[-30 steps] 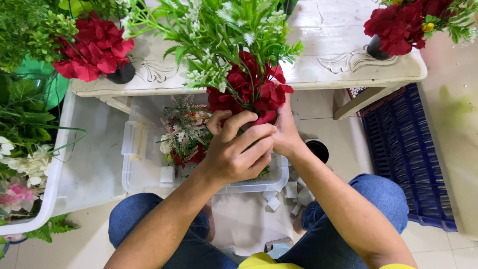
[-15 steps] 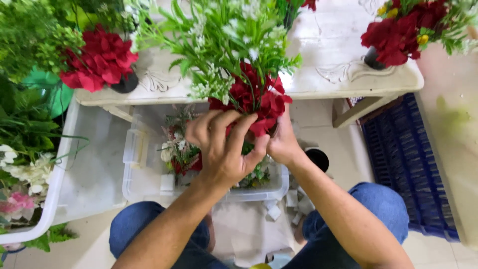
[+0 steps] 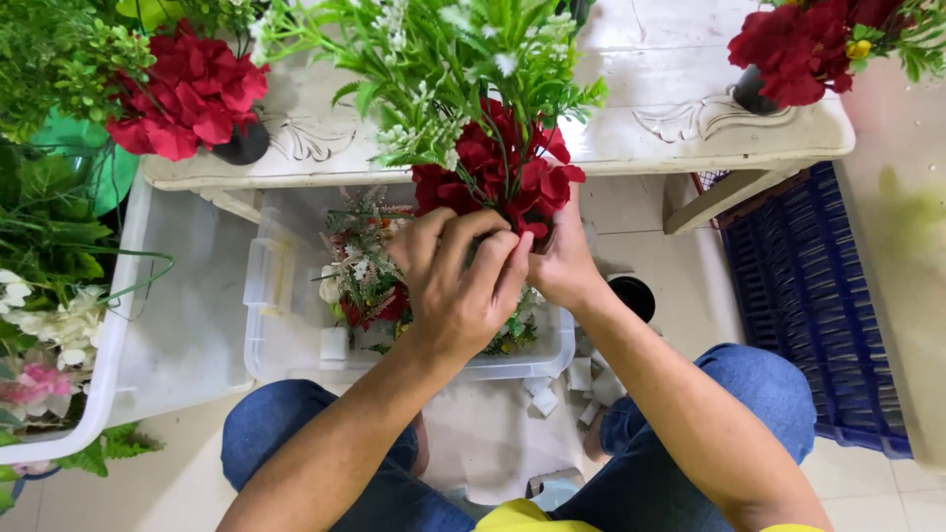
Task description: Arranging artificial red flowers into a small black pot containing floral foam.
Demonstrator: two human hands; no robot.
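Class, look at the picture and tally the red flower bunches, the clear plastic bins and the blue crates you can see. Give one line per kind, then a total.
Red flower bunches: 3, one on the left of the table, one on the right, one held in both hands
Clear plastic bins: 2, and
Blue crates: 1
Total: 6

clear glossy plastic bin (image 3: pixel 296 335), worn painted wood table (image 3: pixel 631 118), blue denim jeans (image 3: pixel 778 404).

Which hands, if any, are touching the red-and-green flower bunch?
Touching: the head view shows both the left hand and right hand wrapped around the flower bunch at its base.
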